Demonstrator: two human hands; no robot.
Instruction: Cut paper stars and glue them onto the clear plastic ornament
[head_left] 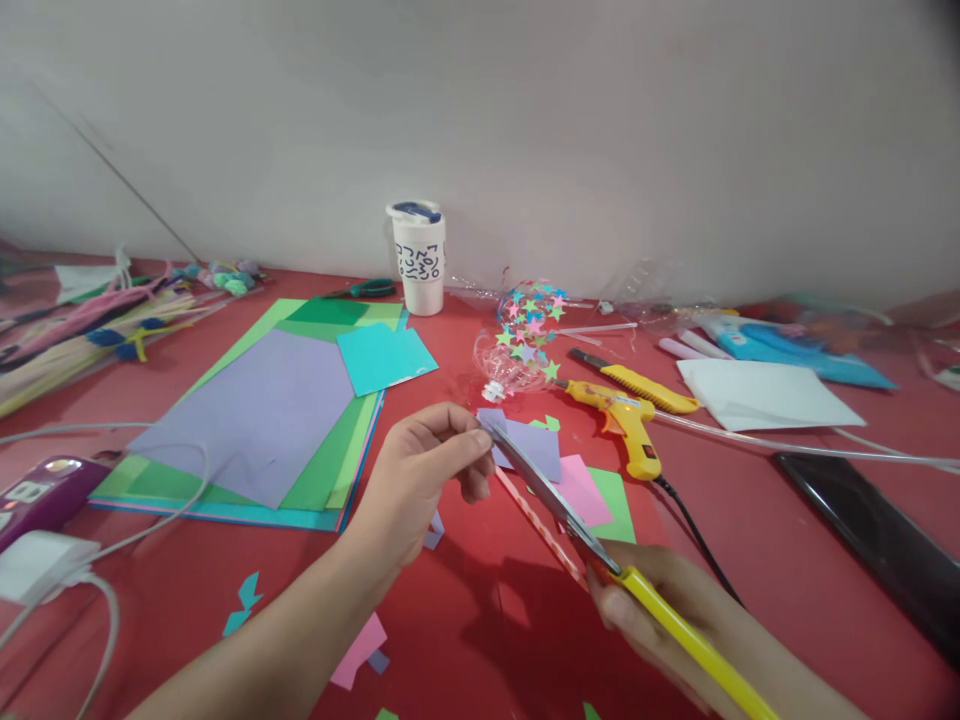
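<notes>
Near the middle of the table my left hand [427,465] is closed in a pinch on a small piece of purple paper [490,414]. My right hand [660,605] grips scissors [551,495] with a yellow handle, their blade tips touching or very close to that paper. Below the blades lies a red straw with pale dots [544,530]. Purple, pink [584,492] and green [616,505] paper pieces rest just beyond the scissors. A clear ring-shaped decoration covered in coloured paper stars [531,325] stands behind them.
Left, a stack of coloured sheets [255,420] lies beside a purple power strip [49,490] with white cables. A white tumbler [420,262] stands by the wall. Right are a yellow glue gun [626,425], a cutter knife [649,388], folded white paper [769,393] and a black phone [874,545].
</notes>
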